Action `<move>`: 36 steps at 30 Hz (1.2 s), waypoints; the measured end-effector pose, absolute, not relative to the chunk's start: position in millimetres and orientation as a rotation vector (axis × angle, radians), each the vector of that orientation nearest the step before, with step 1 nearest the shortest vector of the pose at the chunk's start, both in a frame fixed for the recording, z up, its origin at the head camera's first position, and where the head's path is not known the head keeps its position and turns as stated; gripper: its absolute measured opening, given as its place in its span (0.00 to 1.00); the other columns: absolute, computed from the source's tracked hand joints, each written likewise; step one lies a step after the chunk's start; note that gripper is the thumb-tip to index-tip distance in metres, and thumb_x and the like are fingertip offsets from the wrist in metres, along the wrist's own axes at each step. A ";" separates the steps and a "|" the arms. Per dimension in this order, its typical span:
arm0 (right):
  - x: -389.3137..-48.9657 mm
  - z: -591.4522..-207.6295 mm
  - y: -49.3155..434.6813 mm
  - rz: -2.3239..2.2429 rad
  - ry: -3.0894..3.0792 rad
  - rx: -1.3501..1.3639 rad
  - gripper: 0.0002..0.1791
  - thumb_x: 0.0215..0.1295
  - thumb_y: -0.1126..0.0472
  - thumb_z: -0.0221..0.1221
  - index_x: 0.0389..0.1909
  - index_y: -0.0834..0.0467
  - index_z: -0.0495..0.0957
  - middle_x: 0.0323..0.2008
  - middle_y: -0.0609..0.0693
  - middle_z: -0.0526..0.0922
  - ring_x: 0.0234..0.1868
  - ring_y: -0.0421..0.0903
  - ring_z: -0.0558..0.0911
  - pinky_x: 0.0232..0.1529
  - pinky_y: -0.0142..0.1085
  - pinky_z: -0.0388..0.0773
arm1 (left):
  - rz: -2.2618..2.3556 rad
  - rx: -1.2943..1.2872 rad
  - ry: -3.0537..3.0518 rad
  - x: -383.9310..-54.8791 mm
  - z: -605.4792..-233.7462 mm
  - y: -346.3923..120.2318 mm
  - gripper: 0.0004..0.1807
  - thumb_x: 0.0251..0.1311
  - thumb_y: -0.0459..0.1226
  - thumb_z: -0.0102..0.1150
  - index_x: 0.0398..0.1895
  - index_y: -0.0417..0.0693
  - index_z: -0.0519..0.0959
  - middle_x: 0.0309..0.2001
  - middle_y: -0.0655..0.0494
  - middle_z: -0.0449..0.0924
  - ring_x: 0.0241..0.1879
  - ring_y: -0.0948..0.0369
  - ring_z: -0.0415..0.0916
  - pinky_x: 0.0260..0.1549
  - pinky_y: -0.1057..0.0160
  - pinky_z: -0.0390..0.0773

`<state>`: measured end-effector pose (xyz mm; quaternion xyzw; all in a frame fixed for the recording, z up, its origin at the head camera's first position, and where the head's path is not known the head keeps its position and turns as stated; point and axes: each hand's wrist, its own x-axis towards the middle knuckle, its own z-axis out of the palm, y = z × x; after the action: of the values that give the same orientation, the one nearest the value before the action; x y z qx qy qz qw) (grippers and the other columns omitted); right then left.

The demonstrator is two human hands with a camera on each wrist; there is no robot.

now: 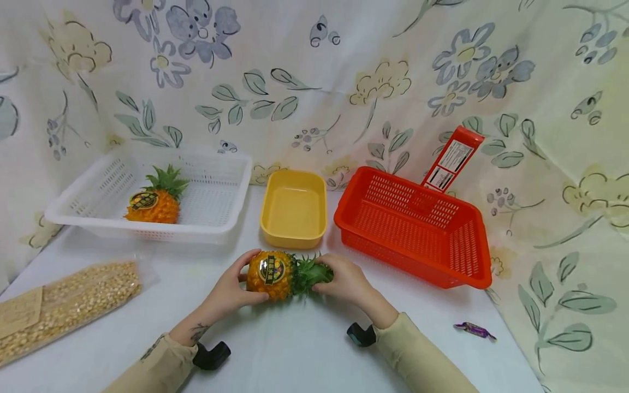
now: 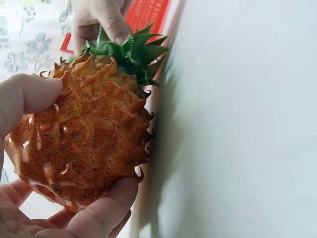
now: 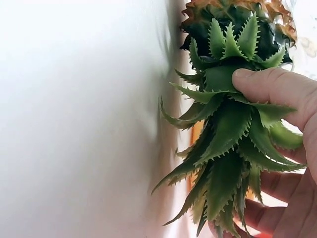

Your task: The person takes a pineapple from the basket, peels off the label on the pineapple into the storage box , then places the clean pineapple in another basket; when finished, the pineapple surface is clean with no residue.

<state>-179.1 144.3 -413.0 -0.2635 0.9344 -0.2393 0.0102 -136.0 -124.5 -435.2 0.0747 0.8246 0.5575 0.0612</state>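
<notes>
A small orange pineapple (image 1: 280, 284) with a black and yellow label lies on its side in both hands, its green leafy crown pointing right. My left hand (image 1: 230, 286) grips the round body, thumb on one side and fingers on the other, as the left wrist view shows on the bumpy skin (image 2: 79, 134). My right hand (image 1: 346, 278) holds the crown; in the right wrist view its thumb (image 3: 267, 84) presses the base of the spiky leaves (image 3: 228, 144). A second pineapple (image 1: 154, 204) sits in the white basket (image 1: 216, 232) at the back left.
At the back middle is a yellow tub (image 1: 295, 240), with a red basket (image 1: 393, 256) to its right. A red box (image 1: 454, 158) stands behind that basket. A bag of corn kernels (image 1: 93, 289) lies front left, a purple wrapped candy (image 1: 475, 330) front right.
</notes>
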 end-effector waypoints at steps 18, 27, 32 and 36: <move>-190.7 -395.9 143.3 -0.759 2.930 -0.787 0.27 0.50 0.42 0.65 0.49 0.52 0.77 0.45 0.46 0.80 0.46 0.46 0.77 0.45 0.43 0.75 | 1.724 0.289 2.460 -154.4 -433.8 -125.4 0.49 0.38 0.37 0.75 0.67 0.52 0.58 0.63 0.43 0.62 0.56 0.46 0.64 0.46 0.53 0.69; -188.9 -359.1 115.5 -0.901 2.954 -0.839 0.16 0.58 0.55 0.61 0.47 0.57 0.78 0.46 0.50 0.81 0.45 0.50 0.79 0.46 0.44 0.77 | 1.727 0.293 2.456 -156.4 -435.9 -126.7 0.48 0.39 0.36 0.74 0.67 0.53 0.59 0.63 0.43 0.62 0.51 0.46 0.67 0.43 0.55 0.71; -193.6 -344.2 90.4 -0.850 2.844 -0.929 0.16 0.60 0.57 0.58 0.48 0.56 0.78 0.48 0.50 0.80 0.49 0.49 0.78 0.50 0.42 0.76 | 1.721 0.280 2.464 -156.0 -435.5 -125.4 0.48 0.39 0.35 0.73 0.66 0.54 0.59 0.62 0.44 0.62 0.49 0.46 0.68 0.41 0.57 0.72; -198.0 -339.6 72.4 -0.679 2.821 -0.995 0.16 0.61 0.57 0.57 0.50 0.54 0.78 0.49 0.49 0.79 0.50 0.45 0.77 0.52 0.39 0.75 | 1.728 0.298 2.477 -155.0 -434.7 -124.3 0.48 0.39 0.34 0.73 0.67 0.53 0.59 0.62 0.44 0.63 0.51 0.46 0.67 0.43 0.57 0.71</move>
<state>-198.0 72.4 -339.6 -0.3240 0.9191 -0.2211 0.0373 -155.0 -124.3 -434.7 0.0982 0.8151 0.5684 0.0532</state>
